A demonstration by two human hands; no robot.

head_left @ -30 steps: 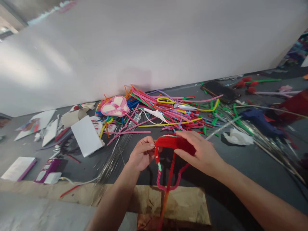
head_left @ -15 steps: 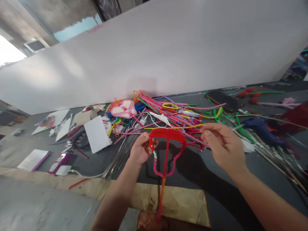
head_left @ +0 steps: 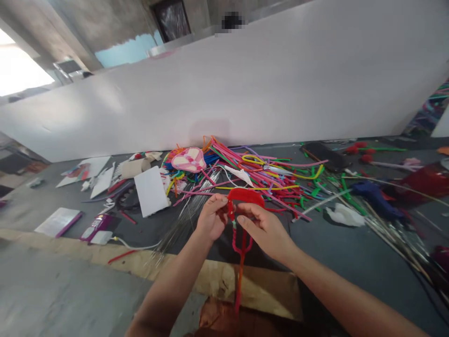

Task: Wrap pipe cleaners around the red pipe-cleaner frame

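Observation:
A pipe-cleaner craft (head_left: 247, 196) hangs upright in front of me, with a fuzzy red arched top, a pink twisted loop and a central stem that turns orange, then pink at the bottom. My left hand (head_left: 213, 217) pinches its upper left edge, where the red strand has small white and mint bits. Close against that same strand is my right hand (head_left: 268, 229), its thumb and index finger slightly apart. I cannot tell whether the right fingertips touch it. The right hand covers the right side of the loop.
Behind the craft lies a heap of coloured pipe cleaners (head_left: 266, 175), with a pink-and-white heart shape (head_left: 189, 160) beside it. Thin wires (head_left: 191, 217), a white card (head_left: 151, 192) and a purple device (head_left: 95, 227) lie left. A blue glue gun (head_left: 377, 201) and crumpled tissue (head_left: 345, 215) lie right.
My right hand has moved left from beside the craft to its left strand. The craft now looks narrower, as if turned. My left hand keeps its hold, and the view has shifted slightly.

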